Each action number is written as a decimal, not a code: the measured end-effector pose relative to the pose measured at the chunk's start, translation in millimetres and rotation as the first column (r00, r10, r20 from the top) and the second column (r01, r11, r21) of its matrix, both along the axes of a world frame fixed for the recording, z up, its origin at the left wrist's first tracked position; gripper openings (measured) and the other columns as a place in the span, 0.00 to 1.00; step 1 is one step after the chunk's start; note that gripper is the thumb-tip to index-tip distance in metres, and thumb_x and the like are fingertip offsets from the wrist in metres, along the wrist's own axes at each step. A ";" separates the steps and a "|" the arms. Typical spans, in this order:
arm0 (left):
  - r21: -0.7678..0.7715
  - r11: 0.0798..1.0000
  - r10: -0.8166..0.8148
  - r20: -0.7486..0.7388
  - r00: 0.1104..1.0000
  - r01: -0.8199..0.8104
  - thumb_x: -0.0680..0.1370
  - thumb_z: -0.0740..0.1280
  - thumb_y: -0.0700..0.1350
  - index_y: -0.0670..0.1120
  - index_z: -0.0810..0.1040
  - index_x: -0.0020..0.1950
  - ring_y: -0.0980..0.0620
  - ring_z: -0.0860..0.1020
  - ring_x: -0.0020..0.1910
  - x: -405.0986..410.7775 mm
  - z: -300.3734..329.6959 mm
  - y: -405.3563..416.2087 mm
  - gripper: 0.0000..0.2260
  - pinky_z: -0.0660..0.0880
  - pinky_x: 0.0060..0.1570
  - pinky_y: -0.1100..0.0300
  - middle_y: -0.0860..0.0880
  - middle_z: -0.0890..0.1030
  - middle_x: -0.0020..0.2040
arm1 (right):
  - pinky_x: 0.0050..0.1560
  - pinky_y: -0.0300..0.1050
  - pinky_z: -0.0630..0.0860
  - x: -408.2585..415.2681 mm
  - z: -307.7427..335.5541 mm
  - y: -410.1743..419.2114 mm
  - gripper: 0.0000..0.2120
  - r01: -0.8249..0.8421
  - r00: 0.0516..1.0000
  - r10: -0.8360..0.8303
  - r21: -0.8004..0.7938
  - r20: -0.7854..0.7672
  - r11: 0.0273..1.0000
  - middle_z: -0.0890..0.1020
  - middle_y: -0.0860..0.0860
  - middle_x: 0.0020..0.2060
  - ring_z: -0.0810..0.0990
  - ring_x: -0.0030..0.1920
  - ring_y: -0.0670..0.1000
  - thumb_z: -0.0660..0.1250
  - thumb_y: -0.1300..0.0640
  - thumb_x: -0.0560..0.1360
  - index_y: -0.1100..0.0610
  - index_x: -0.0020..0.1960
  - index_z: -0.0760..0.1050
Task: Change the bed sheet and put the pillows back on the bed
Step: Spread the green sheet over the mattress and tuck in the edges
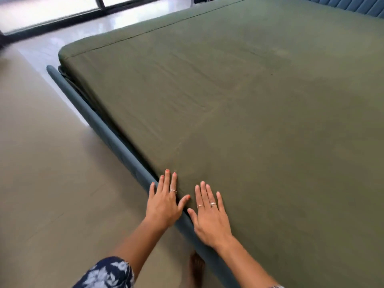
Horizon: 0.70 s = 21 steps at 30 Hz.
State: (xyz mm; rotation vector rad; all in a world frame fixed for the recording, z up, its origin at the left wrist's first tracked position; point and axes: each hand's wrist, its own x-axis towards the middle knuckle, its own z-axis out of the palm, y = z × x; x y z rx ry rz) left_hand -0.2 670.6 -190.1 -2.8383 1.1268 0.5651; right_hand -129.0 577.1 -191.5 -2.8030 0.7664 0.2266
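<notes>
An olive-green bed sheet [239,100] is spread flat over the whole mattress, with faint fold creases near its middle. My left hand [164,202] lies flat with fingers spread at the sheet's near edge, over the blue-grey bed frame rail [104,129]. My right hand [209,215] rests palm down on the sheet just to its right, fingers apart. Neither hand holds anything. No pillows are in view.
Beige tiled floor [45,183] runs along the bed's left side. A blue padded headboard [353,5] shows at the top right. A dark-framed window or glass door [62,11] stands at the far left. My bare foot [196,269] is beside the rail.
</notes>
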 end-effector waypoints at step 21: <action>-0.221 0.927 0.306 -0.018 0.952 -0.302 0.73 0.37 0.68 0.52 0.37 0.78 0.56 0.35 0.75 203.2 -23.4 -60.3 0.37 0.38 0.74 0.57 0.52 0.34 0.77 | 0.70 0.55 0.55 227.3 -28.0 -86.9 0.30 -0.241 0.968 0.240 0.003 0.068 0.971 0.61 0.56 0.75 0.61 0.75 0.52 0.50 0.44 0.78 0.59 0.75 0.62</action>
